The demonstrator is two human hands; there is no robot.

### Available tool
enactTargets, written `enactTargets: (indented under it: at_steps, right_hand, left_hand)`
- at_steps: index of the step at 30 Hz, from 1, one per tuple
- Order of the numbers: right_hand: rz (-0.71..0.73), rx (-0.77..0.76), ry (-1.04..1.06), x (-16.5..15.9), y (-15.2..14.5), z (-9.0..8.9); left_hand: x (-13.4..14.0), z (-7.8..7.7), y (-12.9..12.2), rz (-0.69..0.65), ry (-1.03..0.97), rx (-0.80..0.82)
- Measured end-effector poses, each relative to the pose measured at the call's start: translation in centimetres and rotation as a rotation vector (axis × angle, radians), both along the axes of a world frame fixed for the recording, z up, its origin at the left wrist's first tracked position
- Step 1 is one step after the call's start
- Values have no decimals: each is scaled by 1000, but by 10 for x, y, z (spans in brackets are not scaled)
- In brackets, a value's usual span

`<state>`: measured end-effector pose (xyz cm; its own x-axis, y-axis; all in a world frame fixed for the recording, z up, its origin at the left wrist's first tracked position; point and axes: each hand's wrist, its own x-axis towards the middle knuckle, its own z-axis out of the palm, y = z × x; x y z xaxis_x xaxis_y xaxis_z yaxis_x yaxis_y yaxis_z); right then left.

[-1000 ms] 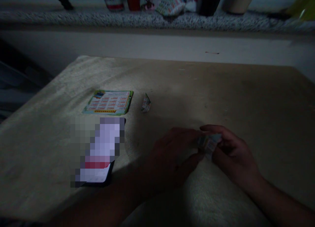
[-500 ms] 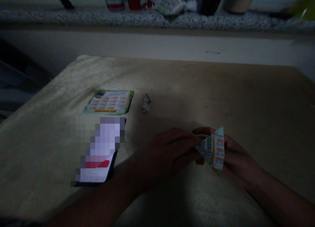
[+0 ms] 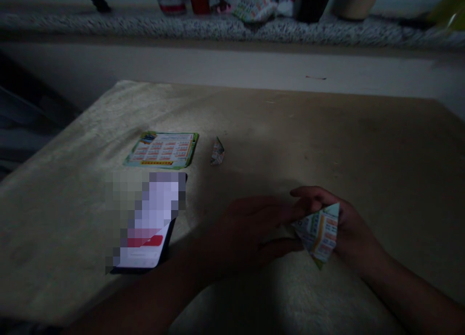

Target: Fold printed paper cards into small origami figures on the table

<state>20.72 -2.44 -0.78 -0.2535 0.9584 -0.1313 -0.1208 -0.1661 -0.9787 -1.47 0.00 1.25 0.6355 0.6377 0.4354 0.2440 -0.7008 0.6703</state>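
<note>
A printed sheet of paper folded into a triangle [image 3: 321, 231] hangs between my two hands above the table. My right hand [image 3: 348, 228] is closed on its right side, with most of the fingers behind the paper. The fingers of my left hand [image 3: 254, 228] reach its left corner, thumb below and fingertips above, pinching there. A small folded paper piece [image 3: 218, 152] with the same print stands on the table beyond my hands. To its left lies a stack of printed cards [image 3: 162, 150] with green edges.
A phone [image 3: 152, 223] with a lit, partly blurred screen lies on the table [image 3: 261, 127], left of my left forearm. Behind the table, a speckled stone ledge [image 3: 203, 29] carries several containers and a printed folded packet [image 3: 256, 8].
The folded paper has moved slightly down and right and has tilted, its lower tip now showing more. My right hand has shifted a little, and my left thumb shows more clearly below the corner.
</note>
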Motion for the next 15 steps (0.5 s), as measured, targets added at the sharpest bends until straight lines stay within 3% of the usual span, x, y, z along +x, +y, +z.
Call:
enactTargets:
  at_steps: [4, 7, 10, 15]
  right_hand:
    - [86, -175, 145, 1, 1, 0]
    - [121, -223, 161, 1, 0, -1]
    - [99, -151, 102, 1, -2, -3]
    - [-41, 39, 66, -4, -3, -4]
  left_hand:
    - [1, -4, -2, 20, -26, 57]
    - [2, -3, -1, -2, -44, 27]
    - [2, 1, 0, -30, -38, -198]
    - [4, 7, 2, -11, -60, -758]
